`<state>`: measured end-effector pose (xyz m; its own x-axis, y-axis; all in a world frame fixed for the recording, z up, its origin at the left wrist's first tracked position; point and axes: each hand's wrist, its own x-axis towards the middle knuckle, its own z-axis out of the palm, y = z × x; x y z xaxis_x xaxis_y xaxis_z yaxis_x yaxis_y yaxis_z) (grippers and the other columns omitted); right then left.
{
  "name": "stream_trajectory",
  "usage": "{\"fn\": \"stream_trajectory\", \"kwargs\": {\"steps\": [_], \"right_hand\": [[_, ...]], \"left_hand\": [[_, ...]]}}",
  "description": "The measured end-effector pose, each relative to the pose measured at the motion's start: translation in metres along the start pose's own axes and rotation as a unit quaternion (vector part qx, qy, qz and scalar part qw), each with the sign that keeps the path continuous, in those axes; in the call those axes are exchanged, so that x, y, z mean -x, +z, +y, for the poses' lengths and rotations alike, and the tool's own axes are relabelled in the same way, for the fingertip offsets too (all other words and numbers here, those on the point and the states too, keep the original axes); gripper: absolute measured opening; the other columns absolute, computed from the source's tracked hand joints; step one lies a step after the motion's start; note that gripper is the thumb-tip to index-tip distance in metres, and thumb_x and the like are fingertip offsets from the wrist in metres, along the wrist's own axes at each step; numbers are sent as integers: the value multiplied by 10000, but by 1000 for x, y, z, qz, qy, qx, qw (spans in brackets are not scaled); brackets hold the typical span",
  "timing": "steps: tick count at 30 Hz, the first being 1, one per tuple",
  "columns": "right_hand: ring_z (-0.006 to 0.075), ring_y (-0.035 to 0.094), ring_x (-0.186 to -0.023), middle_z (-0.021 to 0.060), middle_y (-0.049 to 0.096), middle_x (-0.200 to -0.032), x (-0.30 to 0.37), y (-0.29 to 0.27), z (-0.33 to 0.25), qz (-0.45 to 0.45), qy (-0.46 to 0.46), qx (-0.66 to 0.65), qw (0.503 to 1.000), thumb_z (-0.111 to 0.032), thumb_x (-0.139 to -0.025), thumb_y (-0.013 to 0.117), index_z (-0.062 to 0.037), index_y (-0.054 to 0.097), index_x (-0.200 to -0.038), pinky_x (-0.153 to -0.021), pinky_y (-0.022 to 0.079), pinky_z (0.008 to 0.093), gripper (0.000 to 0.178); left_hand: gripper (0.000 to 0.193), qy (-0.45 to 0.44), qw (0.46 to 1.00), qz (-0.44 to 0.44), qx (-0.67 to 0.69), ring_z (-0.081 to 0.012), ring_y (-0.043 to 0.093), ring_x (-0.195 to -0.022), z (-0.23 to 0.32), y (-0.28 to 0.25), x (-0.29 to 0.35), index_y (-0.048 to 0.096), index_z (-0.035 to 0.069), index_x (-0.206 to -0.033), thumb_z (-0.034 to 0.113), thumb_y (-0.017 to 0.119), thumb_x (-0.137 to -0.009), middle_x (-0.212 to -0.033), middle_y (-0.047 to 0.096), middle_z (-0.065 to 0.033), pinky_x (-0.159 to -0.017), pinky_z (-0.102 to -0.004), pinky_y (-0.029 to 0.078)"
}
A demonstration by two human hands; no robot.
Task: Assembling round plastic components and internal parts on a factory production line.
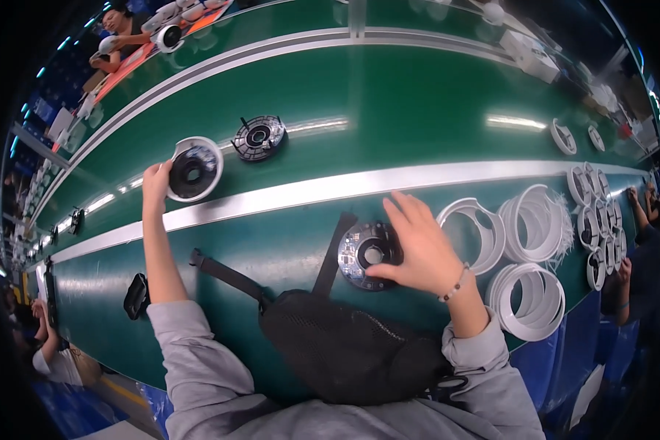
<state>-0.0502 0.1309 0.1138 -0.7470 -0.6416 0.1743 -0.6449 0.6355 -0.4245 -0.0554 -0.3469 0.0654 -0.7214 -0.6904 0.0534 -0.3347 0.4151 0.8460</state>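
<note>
My left hand, at the far left, grips the rim of a white ring housing with a dark round part inside it. That housing is over the green surface just beyond the pale rail. Nearer to me, my right hand spans the right side of a round circuit-board assembly, thumb by its central hub and fingers over its far edge. Another black round assembly with upright prongs lies beyond the rail, right of the white housing. The palm side of my right hand is hidden.
Stacked white rings stand at my right, with more white ring parts farther over. A black bag with straps lies before me. A small black part lies left. The pale rail crosses the bench. Other people sit around.
</note>
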Motion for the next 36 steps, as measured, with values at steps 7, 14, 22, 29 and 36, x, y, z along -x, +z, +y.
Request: {"fn": "stream_trajectory", "kwargs": {"steps": [7, 14, 22, 29, 36], "right_hand": [[352, 432, -1038, 173, 452, -1136, 51, -23, 32, 136, 79, 60, 986, -122, -603, 709, 20, 477, -1068, -873, 366, 395, 538], [349, 485, -946, 170, 522, -977, 84, -4, 41, 132, 113, 85, 981, -56, -647, 650, 37, 557, -863, -806, 400, 385, 253], [298, 531, -740, 133, 567, -794, 67, 6, 10, 200, 67, 95, 973, 32, -649, 599, 17, 556, -761, -650, 435, 351, 120], [270, 557, -626, 124, 566, -693, 68, -9, 8, 185, 115, 32, 975, 7, -620, 656, 7, 540, -677, -566, 436, 318, 129], [246, 577, -607, 127, 590, -689, 62, -24, -3, 247, 121, -19, 961, 17, -618, 651, 19, 583, -687, -556, 447, 286, 97]], "left_hand": [[339, -92, 992, -7, 89, -146, 555, -750, -64, -17, -46, 589, -6, -917, 296, 561, -765, -829, 583, -70, -603, -281, 451], [389, 362, 876, 228, -220, -329, 489, -994, 86, 68, 40, 526, -26, -1013, 259, 579, -753, -1047, 531, -200, -861, -379, 368], [507, 139, 951, -71, -267, -366, 536, -926, 94, 142, 12, 448, -31, -1102, 212, 621, -692, -1007, 542, -243, -798, -403, 442], [398, 91, 985, -138, 50, -245, 561, -888, 85, 142, 21, 516, -34, -1043, 107, 632, -689, -959, 581, -177, -769, -312, 435], [241, 90, 958, -183, 203, -101, 549, -740, 114, 106, 65, 466, -8, -1009, 55, 549, -792, -886, 553, -62, -566, -210, 448]]}}
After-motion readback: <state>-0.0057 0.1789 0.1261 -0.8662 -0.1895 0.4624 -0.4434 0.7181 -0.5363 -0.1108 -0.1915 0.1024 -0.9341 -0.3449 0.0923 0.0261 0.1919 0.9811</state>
